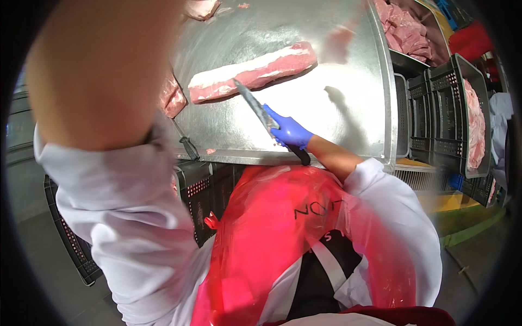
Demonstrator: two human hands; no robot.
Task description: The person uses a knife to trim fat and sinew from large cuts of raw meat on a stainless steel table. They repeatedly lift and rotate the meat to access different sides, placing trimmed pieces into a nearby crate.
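My right hand [291, 132], in a blue glove, is closed round a knife [254, 104] over the metal table. The knife's blade points up and left, its tip at the near edge of a long pork loin [253, 72]; whether they touch I cannot tell. A black handle end shows below the hand. The loin lies slantwise, with a white fat strip along its top. Large and blurred, my left forearm [103, 81] rises across the left side, and its hand is out of the picture.
The metal table [375, 108] has a raised rim. Left lie another meat piece [173, 98] and a black-handled tool [188, 146]. A meat piece [201, 8] is at the far edge. Right stand a container of meat [408, 30] and black crates [448, 103]; another crate [198, 190] is below the table.
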